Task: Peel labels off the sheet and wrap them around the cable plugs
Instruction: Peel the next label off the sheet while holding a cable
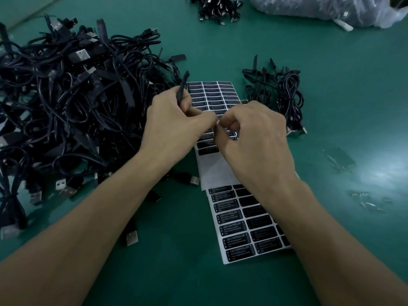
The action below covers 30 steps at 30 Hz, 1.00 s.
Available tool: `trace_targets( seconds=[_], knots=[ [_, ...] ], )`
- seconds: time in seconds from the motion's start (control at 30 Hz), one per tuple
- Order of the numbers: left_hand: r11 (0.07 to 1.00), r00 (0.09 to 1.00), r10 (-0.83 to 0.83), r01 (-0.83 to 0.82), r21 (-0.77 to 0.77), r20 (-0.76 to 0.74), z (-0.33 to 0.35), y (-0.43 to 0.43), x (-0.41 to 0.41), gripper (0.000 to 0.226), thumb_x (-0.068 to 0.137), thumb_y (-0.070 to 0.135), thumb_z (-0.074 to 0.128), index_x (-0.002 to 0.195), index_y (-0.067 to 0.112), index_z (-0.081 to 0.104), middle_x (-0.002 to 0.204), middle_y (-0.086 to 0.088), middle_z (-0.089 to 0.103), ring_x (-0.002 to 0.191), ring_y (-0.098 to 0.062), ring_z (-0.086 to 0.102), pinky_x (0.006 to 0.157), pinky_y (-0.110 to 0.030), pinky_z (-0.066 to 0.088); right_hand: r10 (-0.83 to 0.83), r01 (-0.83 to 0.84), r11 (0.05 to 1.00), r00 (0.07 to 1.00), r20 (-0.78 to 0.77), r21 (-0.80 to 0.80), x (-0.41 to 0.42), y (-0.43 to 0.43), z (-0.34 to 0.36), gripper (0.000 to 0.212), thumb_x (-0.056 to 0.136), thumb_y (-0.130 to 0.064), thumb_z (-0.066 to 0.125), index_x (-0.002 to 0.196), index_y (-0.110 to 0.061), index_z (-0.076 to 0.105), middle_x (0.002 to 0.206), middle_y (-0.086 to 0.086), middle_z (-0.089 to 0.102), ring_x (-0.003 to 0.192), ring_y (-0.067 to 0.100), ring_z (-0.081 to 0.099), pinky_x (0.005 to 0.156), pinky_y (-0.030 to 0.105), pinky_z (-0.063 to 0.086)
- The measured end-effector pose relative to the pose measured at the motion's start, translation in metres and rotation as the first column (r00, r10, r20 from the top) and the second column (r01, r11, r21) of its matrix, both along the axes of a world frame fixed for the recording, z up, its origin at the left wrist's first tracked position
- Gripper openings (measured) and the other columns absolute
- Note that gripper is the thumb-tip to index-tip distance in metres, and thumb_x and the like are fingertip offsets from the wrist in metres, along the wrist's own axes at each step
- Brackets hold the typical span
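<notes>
A white sheet [217, 171] of black labels lies on the green table in the middle, with a second label sheet [240, 228] overlapping it nearer to me. My left hand [176, 127] grips a thin black cable plug [183, 88] that sticks up past its fingers. My right hand [254, 138] has its fingers curled, with thumb and forefinger pinched together at the left hand's fingertips above the sheet. Whether a label is between those fingers is hidden.
A big heap of black USB cables [66, 102] fills the left side. A smaller bundle of cables [280, 93] lies to the right of the sheets. More cables [214, 7] and a plastic bag [320, 9] sit at the far edge. Clear scraps [340, 160] lie at right.
</notes>
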<state>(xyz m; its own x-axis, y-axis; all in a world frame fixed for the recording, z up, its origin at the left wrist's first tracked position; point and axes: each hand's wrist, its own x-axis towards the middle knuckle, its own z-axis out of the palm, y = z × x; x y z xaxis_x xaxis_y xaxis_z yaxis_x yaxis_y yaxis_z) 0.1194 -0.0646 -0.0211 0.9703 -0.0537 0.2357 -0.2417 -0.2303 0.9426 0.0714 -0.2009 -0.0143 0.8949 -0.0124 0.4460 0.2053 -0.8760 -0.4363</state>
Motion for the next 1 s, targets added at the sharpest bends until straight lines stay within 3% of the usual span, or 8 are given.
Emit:
trace_targets(
  seconds=[0.1,0.23,0.3,0.37,0.53,0.67,0.87,1.0],
  knots=[
    [0.999,1.000,-0.008,0.007,-0.045,-0.006,0.002,-0.001,0.000,0.041,0.069,0.023,0.070,0.065,0.023,0.029,0.050,0.012,0.041,0.055,-0.016,0.040,0.053,-0.032,0.038,0.007,-0.008,0.994,1.000,0.010,0.109,0.001,-0.002,-0.001,0.008,0.089,-0.019,0.069,0.083,-0.016,0.073,0.076,-0.005,0.064,0.072,0.014,0.058,0.072,0.030,0.047],
    [0.996,0.998,-0.063,0.062,-0.071,-0.005,0.003,0.000,-0.002,0.038,0.070,0.020,0.070,0.067,0.023,0.032,0.057,0.005,0.057,0.077,-0.041,0.062,0.074,-0.050,0.055,0.095,-0.025,0.822,0.991,-0.094,0.569,0.008,-0.011,0.000,0.011,0.088,-0.014,0.073,0.078,-0.020,0.075,0.071,-0.008,0.071,0.066,0.003,0.063,0.067,0.022,0.054],
    [0.990,0.993,-0.122,0.122,-0.073,0.004,0.003,0.001,-0.003,0.038,0.071,0.014,0.070,0.071,0.021,0.033,0.066,0.004,0.071,0.092,-0.036,0.069,0.085,-0.049,0.059,0.145,-0.038,0.717,0.985,-0.095,0.696,0.010,-0.015,0.001,0.012,0.088,-0.010,0.072,0.079,-0.017,0.076,0.071,-0.004,0.072,0.066,0.005,0.061,0.067,0.022,0.054],
    [0.987,0.989,-0.146,0.147,-0.072,0.018,0.002,0.002,-0.004,0.039,0.072,0.010,0.072,0.072,0.020,0.034,0.069,0.008,0.073,0.085,-0.022,0.072,0.082,-0.038,0.060,0.200,-0.065,0.647,0.976,-0.086,0.760,0.011,-0.016,0.002,0.013,0.090,-0.007,0.070,0.080,-0.013,0.075,0.063,-0.010,0.068,0.061,-0.003,0.057,0.061,0.014,0.048],
    [0.983,0.987,-0.159,0.160,-0.086,0.025,0.001,0.003,-0.003,0.044,0.074,0.003,0.074,0.071,0.021,0.034,0.071,0.005,0.074,0.075,-0.011,0.068,0.076,-0.028,0.058,0.258,-0.083,0.612,0.961,-0.099,0.786,0.009,-0.017,0.001,0.011,0.091,-0.003,0.067,0.083,-0.007,0.073,0.052,-0.019,0.060,0.048,-0.005,0.053,0.051,0.007,0.041],
    [0.985,0.987,-0.160,0.161,-0.055,0.015,0.000,0.003,-0.003,0.046,0.076,0.001,0.074,0.071,0.021,0.033,0.072,0.002,0.074,0.077,-0.019,0.070,0.077,-0.038,0.059,0.178,-0.043,0.704,0.977,-0.117,0.709,0.011,-0.019,0.001,0.013,0.087,-0.011,0.073,0.076,-0.018,0.076,0.068,-0.001,0.071,0.065,0.004,0.059,0.065,0.020,0.052],
    [0.994,0.995,-0.093,0.091,0.065,0.030,0.004,-0.002,-0.010,0.045,0.082,0.052,0.060,0.073,0.011,0.043,0.066,0.003,0.063,0.080,-0.034,0.067,0.071,-0.047,0.055,0.062,0.021,0.729,0.993,-0.096,0.684,0.013,-0.023,0.001,0.014,0.088,-0.013,0.069,0.075,-0.018,0.072,0.060,-0.011,0.062,0.056,0.002,0.050,0.055,0.017,0.047],
    [0.990,0.989,-0.137,0.139,0.027,-0.058,0.001,-0.005,-0.010,0.034,0.098,0.040,0.049,0.084,0.009,0.054,0.087,-0.003,0.076,0.079,-0.006,0.071,0.061,-0.012,0.047,-0.010,0.070,0.685,0.996,-0.087,0.725,0.014,-0.023,0.000,0.008,0.088,-0.019,0.069,0.080,-0.021,0.070,0.066,-0.013,0.064,0.060,0.004,0.053,0.056,0.019,0.046]
  ],
)
